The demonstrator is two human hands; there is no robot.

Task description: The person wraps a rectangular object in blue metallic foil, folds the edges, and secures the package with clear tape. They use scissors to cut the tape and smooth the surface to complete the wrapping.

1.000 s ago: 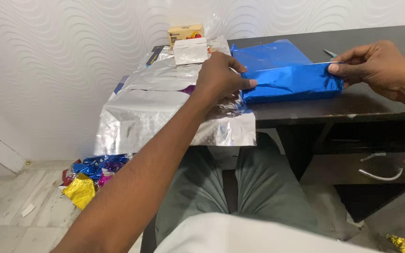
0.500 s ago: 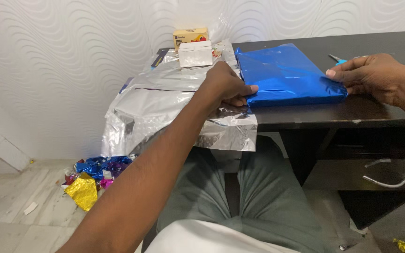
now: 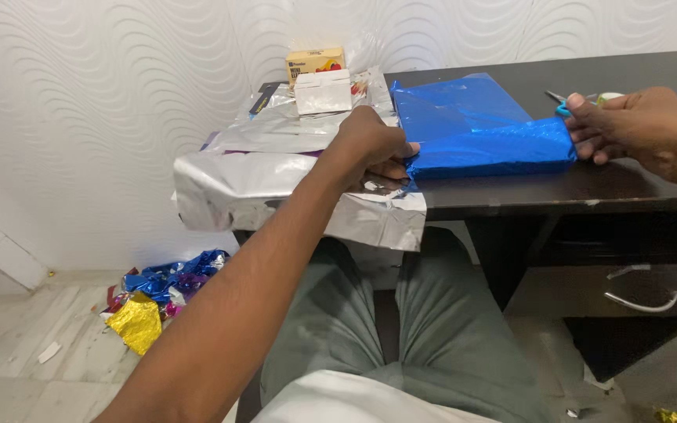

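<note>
As before, both hands (image 3: 370, 145) (image 3: 628, 129) pinch the blue parcel (image 3: 483, 133).

Flat blue foil-wrapped parcel (image 3: 483, 133) on desk (image 3: 628, 184)

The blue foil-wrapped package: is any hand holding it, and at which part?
Both. The left hand pinches the blue foil-wrapped package at its near left corner; the right hand presses its right end.

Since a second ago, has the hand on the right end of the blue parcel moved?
Yes. The right hand has slid from the top edge of the blue foil parcel down against its right end, nearer the scissors on the dark desk.
</note>
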